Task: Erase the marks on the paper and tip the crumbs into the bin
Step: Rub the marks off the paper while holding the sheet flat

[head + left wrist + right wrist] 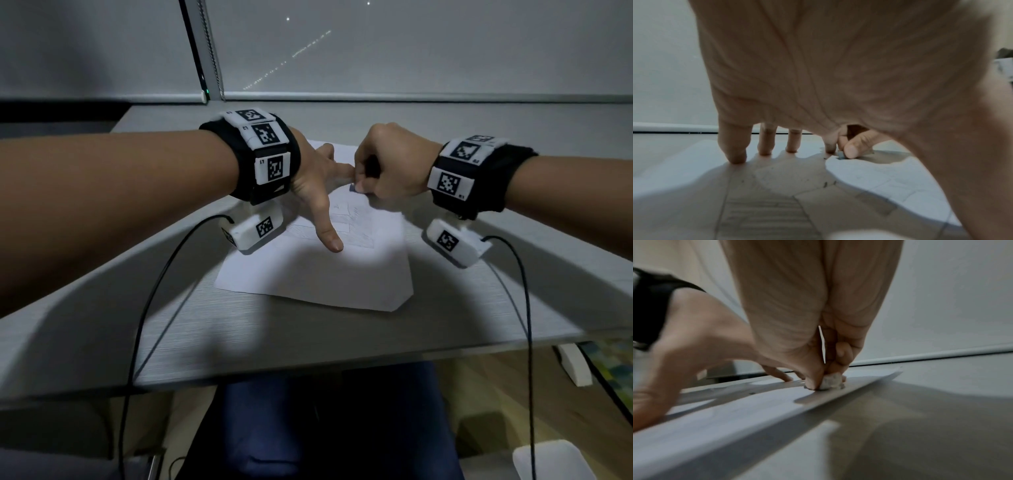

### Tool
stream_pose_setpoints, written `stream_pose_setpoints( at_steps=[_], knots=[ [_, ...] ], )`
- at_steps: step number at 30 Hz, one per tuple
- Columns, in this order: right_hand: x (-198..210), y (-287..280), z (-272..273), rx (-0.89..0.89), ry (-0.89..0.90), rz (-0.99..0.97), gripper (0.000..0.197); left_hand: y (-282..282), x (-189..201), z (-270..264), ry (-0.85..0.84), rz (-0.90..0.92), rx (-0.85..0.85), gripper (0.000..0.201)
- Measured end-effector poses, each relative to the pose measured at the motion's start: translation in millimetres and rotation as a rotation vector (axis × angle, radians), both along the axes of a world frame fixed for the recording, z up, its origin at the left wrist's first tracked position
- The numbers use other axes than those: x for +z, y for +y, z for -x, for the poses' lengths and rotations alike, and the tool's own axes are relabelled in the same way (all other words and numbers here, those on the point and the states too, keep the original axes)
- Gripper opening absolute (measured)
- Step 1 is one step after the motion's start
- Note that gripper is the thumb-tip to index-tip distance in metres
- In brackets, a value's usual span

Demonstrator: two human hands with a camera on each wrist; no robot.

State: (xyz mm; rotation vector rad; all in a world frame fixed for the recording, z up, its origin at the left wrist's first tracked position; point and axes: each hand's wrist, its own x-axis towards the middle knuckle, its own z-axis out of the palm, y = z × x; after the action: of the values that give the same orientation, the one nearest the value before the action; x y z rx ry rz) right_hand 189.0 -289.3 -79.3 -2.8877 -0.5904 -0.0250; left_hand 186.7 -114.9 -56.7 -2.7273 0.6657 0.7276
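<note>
A white sheet of paper (318, 274) with faint pencil lines lies on the grey desk (239, 329). My left hand (318, 185) is spread on the paper, its straight fingers (735, 155) and thumb pressing it flat. My right hand (383, 168) is curled and pinches a small worn eraser (830, 381) against the paper near its far right part, right beside my left index fingertip. In the left wrist view the eraser (840, 155) shows under the right thumb, and dark crumbs (825, 184) lie scattered on the sheet (890, 175). I see no bin that I can identify.
Cables (147, 308) run from both wrist units over the desk's front edge. A roller blind (376, 51) hangs behind the desk. A white object (548, 459) sits on the floor at the lower right, and a dark blue seat (325, 428) is below the desk.
</note>
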Motion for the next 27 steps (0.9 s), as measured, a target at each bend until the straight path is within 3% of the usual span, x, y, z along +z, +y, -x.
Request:
stream_pose_setpoints(
  at_steps=[5, 11, 19, 27],
  knots=[
    [-3.8, -2.7, -4.5, -0.019, -0.017, 0.019, 0.013, -3.8, -0.1, 0.4, -0.007, -0.041, -0.023, 0.154],
    [-2.0, -3.1, 17.6, 0.061, 0.039, 0.028, 0.011, -3.4, 1.0, 1.7, -0.016, -0.032, -0.003, 0.147],
    [4.5, -6.0, -8.9, -0.086, -0.009, 0.036, 0.014, -6.8, 1.3, 3.2, -0.030, -0.040, -0.018, 0.155],
    [0.0, -9.1, 15.1, 0.010, 0.049, 0.052, 0.014, -9.6, 3.0, 2.6, 0.002, -0.063, -0.029, 0.153]
  ],
)
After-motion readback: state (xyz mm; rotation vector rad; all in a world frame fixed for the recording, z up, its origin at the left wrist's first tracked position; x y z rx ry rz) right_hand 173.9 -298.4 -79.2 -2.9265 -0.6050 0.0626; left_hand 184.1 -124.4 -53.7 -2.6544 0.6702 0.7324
